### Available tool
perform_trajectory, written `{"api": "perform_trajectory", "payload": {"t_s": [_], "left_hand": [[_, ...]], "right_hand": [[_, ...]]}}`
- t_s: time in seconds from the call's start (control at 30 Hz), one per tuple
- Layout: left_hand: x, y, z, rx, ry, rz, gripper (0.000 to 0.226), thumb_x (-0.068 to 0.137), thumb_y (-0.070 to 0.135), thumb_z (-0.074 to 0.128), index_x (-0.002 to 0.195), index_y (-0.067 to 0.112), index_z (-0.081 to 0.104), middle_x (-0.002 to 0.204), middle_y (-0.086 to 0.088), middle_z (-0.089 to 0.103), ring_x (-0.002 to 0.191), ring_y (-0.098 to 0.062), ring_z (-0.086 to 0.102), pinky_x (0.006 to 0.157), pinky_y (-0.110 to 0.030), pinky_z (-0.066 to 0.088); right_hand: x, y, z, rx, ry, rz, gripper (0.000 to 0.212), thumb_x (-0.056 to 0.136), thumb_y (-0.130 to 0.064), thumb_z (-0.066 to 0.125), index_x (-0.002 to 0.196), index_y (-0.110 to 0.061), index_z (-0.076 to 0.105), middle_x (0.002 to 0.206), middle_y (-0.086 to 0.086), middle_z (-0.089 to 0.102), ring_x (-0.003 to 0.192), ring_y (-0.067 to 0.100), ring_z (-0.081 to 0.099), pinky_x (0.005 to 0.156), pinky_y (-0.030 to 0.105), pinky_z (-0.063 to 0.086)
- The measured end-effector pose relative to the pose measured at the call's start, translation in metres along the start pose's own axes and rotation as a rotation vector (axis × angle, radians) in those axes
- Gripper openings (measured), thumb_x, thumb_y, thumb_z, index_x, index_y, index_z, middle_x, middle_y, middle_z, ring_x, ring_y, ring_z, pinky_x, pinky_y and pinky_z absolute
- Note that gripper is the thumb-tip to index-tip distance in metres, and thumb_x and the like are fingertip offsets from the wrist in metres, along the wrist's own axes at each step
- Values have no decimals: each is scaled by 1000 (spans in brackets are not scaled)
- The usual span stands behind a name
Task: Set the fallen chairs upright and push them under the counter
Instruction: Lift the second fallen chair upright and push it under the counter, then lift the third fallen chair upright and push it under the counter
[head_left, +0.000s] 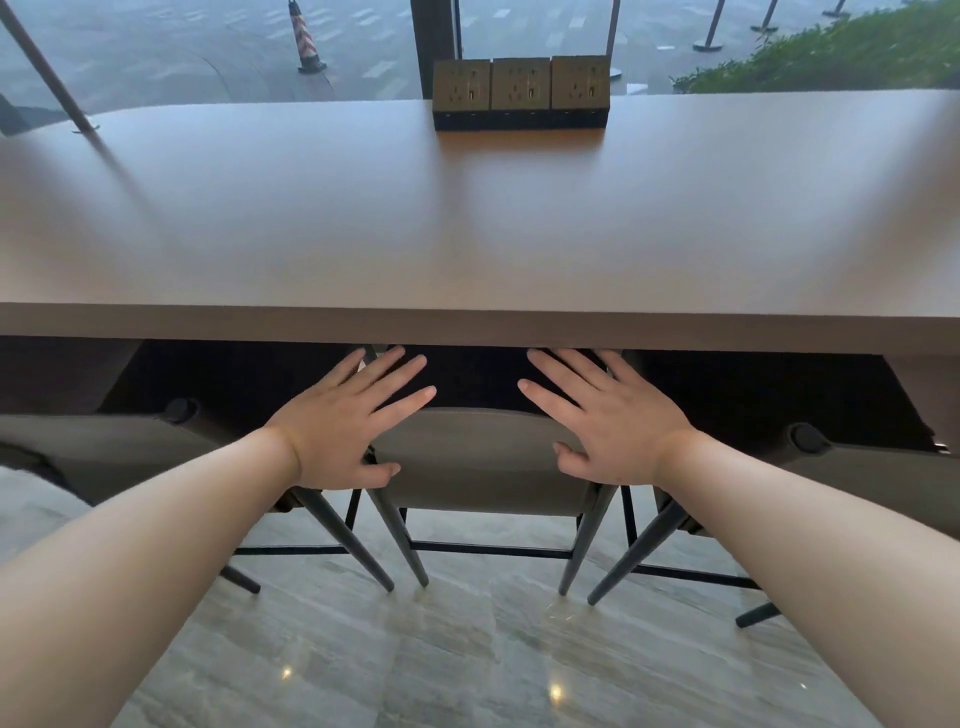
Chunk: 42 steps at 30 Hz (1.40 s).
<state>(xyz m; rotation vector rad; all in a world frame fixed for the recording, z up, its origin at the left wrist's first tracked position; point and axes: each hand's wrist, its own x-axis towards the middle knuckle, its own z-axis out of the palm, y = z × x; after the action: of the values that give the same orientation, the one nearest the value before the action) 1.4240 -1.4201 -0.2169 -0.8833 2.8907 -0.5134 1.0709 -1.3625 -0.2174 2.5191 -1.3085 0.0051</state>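
Grey chair (483, 457), 2 hands flat, fingers spread

Seats of the three grey upholstered chairs (483, 457) hidden beneath the long pale-brown counter (467, 218); outer chairs and counter ends cut by picture edges; both forearms likewise.

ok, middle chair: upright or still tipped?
Upright. The middle chair stands with its legs on the floor, backrest up near the counter edge.
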Motion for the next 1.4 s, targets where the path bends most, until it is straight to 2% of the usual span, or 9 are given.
{"api": "perform_trajectory", "payload": {"t_s": [0.1, 0.23, 0.4, 0.63, 0.73, 0.83, 0.97, 1.13, 1.4], "left_hand": [[-10, 21, -4, -7, 20, 2, 93, 86, 66, 46, 158, 28, 1, 165, -11, -1, 152, -33, 1, 119, -53, 10], [-21, 43, -22, -91, 120, -88, 88, 87, 56, 52, 158, 30, 8, 167, -9, -1, 153, -32, 4, 122, -50, 5], [-31, 68, -71, -183, 192, -167, 85, 85, 48, 56, 157, 31, 14, 166, -7, 6, 152, -29, 13, 117, -53, 27], [-68, 89, -159, -251, 240, -426, 67, 86, 44, 55, 148, 24, 39, 161, -8, 25, 148, -24, 23, 116, -46, 28], [-99, 93, -182, -241, 241, -524, 65, 86, 45, 54, 146, 23, 42, 159, -7, 29, 145, -24, 29, 114, -42, 28], [-138, 97, -195, -239, 234, -645, 64, 85, 45, 51, 145, 23, 43, 158, -6, 30, 141, -24, 34, 111, -43, 29], [-197, 98, -208, -221, 221, -752, 62, 85, 44, 52, 143, 21, 46, 157, -8, 31, 139, -24, 34, 109, -44, 30], [-283, 91, -220, -213, 247, -886, 62, 86, 45, 52, 143, 21, 45, 159, -8, 27, 140, -27, 36, 110, -44, 28], [-471, 70, -230, -198, 271, -1088, 60, 87, 45, 49, 141, 19, 44, 156, -14, 32, 132, -32, 45, 103, -54, 41]], "right_hand": [[-9, -8, -2, 12, 1, -39, 71, 87, -45, 47, 151, -18, 30, 160, 13, 22, 147, 33, 20, 118, 53, 14], [-21, -24, -18, 50, 5, -58, 69, 89, -43, 47, 151, -19, 30, 160, 13, 23, 147, 33, 20, 120, 53, 14], [-24, -46, -61, 89, 63, -77, 69, 87, -43, 51, 150, -20, 35, 159, 13, 27, 146, 33, 25, 117, 54, 23], [-16, -65, -128, 125, 168, -109, 72, 86, -46, 57, 150, -19, 37, 159, 12, 28, 146, 31, 27, 120, 50, 20], [-4, -80, -147, 149, 203, -178, 71, 87, -45, 54, 151, -21, 34, 161, 11, 24, 148, 30, 22, 120, 47, 11], [12, -103, -166, 154, 227, -241, 72, 88, -46, 52, 152, -22, 31, 162, 10, 20, 149, 29, 17, 122, 47, 8], [34, -146, -193, 164, 249, -303, 72, 90, -48, 47, 154, -25, 24, 164, 7, 13, 151, 27, 10, 121, 44, 3], [69, -219, -231, 141, 307, -395, 73, 89, -47, 51, 153, -22, 28, 163, 10, 18, 150, 28, 15, 121, 46, 11], [139, -396, -294, 231, 349, -558, 69, 92, -47, 46, 153, -20, 27, 162, 10, 22, 149, 29, 18, 120, 47, 17]]}}
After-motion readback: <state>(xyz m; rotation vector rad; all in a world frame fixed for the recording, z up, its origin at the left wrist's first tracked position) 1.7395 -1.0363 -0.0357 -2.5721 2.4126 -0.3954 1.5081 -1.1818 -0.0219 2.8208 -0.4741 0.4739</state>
